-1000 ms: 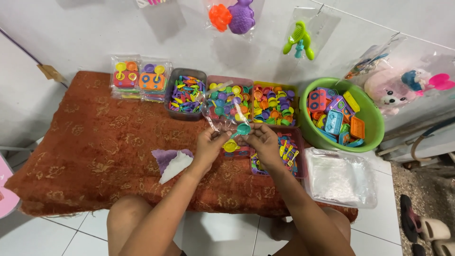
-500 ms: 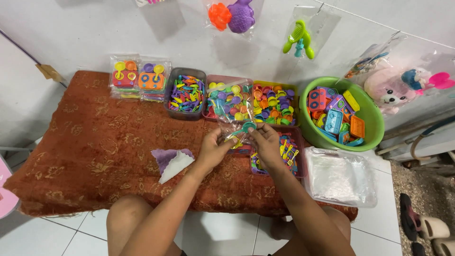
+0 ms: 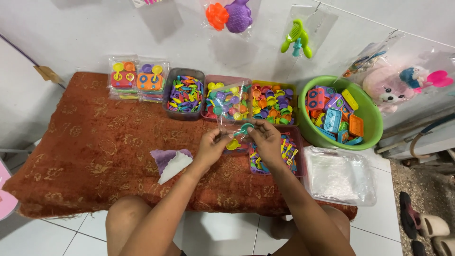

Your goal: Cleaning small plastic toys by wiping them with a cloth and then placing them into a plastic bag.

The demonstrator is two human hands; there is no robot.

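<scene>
My left hand point(image 3: 212, 148) pinches the lower edge of a clear plastic bag point(image 3: 231, 108) that stands up between both hands over the red patterned cushion point(image 3: 95, 147). A yellow toy piece point(image 3: 232, 144) shows at the bag's bottom. My right hand point(image 3: 265, 140) grips the bag's other side, with a teal toy piece point(image 3: 246, 127) at its fingertips. Under my right hand lies a pink tray point(image 3: 291, 132) of small coloured toy utensils.
Along the back stand trays of coloured toy pieces point(image 3: 185, 94), two packed toy sets point(image 3: 137, 78) and a green basin point(image 3: 372, 118) of toy stoves. A stack of clear bags point(image 3: 339, 175) lies at right, a purple cloth point(image 3: 170, 161) at left. Bagged toys hang on the wall.
Both hands have stayed over the same spot with the bag. The bag has been lifted more upright and the teal piece now sits at my right fingertips by its edge.
</scene>
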